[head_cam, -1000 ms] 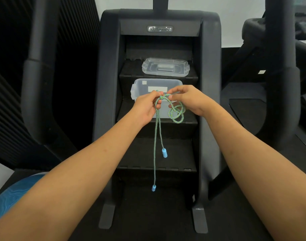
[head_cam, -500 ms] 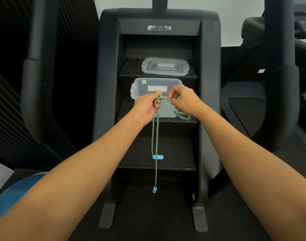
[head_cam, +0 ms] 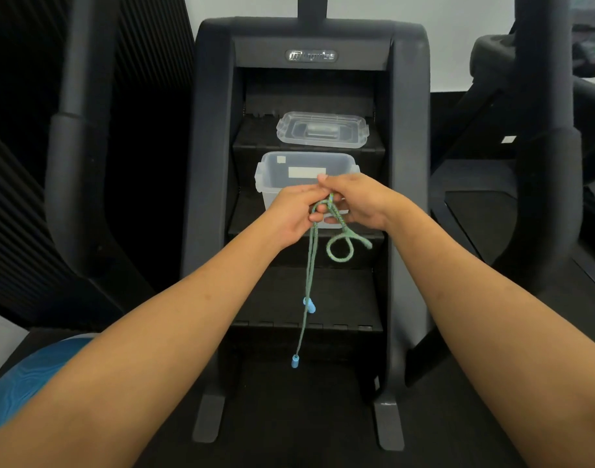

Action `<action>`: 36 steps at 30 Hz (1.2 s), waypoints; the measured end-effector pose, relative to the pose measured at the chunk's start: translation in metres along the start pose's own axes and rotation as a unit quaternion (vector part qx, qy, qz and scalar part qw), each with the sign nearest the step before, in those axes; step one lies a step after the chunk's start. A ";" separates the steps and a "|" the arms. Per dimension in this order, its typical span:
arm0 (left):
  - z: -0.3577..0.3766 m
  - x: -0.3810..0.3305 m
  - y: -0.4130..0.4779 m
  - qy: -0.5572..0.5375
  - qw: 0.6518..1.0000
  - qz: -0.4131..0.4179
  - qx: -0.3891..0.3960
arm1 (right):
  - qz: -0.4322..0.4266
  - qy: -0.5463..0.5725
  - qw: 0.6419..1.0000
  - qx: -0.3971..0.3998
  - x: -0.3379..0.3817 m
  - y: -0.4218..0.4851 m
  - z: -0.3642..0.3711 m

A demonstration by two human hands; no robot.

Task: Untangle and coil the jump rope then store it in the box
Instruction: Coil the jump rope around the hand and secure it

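Both hands pinch green jump rope [head_cam: 310, 265] before open box [head_cam: 272, 177]: left hand [head_cam: 294, 211], right hand [head_cam: 360, 201]; lid [head_cam: 322, 129] beyond.

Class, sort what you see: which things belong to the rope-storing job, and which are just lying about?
Job: jump rope, pinched by left hand and right hand; clear box.
Lying about: lid, stair machine, blue object.

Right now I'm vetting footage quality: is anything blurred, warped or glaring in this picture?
Head view: wide-angle warp bows the black uprights at the edges; the jump rope loop and upper blue end look motion-smeared; the lid shows mild sheen, no harsh glare.
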State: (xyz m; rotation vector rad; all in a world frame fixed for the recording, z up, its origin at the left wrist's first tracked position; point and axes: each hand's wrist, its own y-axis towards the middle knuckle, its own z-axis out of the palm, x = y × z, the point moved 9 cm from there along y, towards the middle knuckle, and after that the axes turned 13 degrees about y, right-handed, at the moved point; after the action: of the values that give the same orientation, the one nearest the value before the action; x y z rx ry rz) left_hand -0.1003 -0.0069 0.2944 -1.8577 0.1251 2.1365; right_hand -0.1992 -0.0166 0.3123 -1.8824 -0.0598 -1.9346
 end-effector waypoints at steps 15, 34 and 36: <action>0.003 -0.003 -0.006 0.047 0.997 0.016 -0.053 | 0.114 -0.217 0.967 -0.062 0.012 -0.010 0.002; 0.002 -0.010 -0.010 0.088 0.996 -0.022 -0.012 | 0.118 -0.078 0.989 0.052 0.009 0.005 0.010; -0.005 -0.008 -0.004 0.050 0.997 -0.022 -0.049 | 0.091 -0.073 0.991 0.072 0.007 0.009 0.022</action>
State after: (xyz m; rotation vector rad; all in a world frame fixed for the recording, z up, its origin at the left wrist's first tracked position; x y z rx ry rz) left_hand -0.0937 -0.0059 0.3015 -2.0039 0.0017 2.0530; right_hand -0.1752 -0.0193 0.3178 -1.8616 -0.0675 -1.6275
